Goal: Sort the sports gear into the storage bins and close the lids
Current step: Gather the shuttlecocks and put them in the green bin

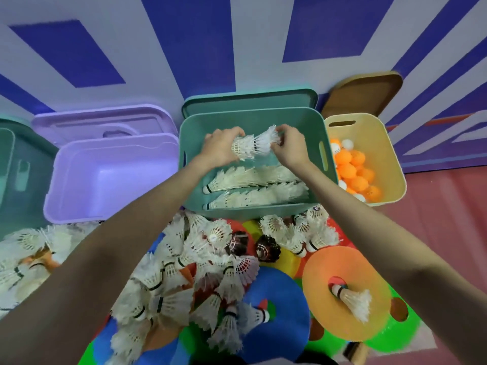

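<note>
Overhead, both hands, left hand (pixel 220 148) and right hand (pixel 287 147), gripped a nested stack of white feather shuttlecocks (pixel 254 144) over the open teal plastic bin (pixel 313 122); beyond stood a blue-and-lilac patterned wall (pixel 184 43) above pink floor (pixel 448 201).

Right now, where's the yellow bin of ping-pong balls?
Head view, right side: the yellow plastic bin sits against the green plastic bin's right wall.
</note>
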`<action>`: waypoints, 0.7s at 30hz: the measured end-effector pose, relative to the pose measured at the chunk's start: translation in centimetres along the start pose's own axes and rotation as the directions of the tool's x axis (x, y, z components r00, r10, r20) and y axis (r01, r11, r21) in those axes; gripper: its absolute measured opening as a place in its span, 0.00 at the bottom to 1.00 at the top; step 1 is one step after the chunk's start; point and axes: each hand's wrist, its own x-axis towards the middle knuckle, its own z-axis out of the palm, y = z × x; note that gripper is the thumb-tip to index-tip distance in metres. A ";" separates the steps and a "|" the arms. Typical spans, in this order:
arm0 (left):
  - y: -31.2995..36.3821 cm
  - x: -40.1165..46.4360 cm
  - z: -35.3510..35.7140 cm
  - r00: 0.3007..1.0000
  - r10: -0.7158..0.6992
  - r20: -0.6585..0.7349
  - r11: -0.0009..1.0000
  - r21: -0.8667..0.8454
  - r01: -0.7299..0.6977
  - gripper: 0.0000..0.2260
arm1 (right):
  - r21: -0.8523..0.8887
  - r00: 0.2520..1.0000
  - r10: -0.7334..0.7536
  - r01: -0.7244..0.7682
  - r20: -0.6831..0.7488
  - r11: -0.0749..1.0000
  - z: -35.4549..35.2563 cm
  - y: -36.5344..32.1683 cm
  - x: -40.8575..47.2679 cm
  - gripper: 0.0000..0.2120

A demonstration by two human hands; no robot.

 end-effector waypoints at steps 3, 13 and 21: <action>-0.9 1.3 1.4 1.000 0.023 0.020 0.998 0.055 -0.024 0.28 | -0.115 0.997 0.007 0.001 0.073 0.993 1.2 0.6 1.4 0.05; -2.9 3.1 4.1 0.989 -0.012 0.148 0.995 0.100 -0.003 0.28 | -0.219 0.963 0.123 -0.070 0.238 0.973 4.4 2.4 3.9 0.05; -2.8 2.1 2.7 0.988 -0.015 0.155 0.956 0.291 -0.031 0.14 | -0.074 0.952 0.094 -0.076 0.292 0.994 4.7 2.4 3.6 0.17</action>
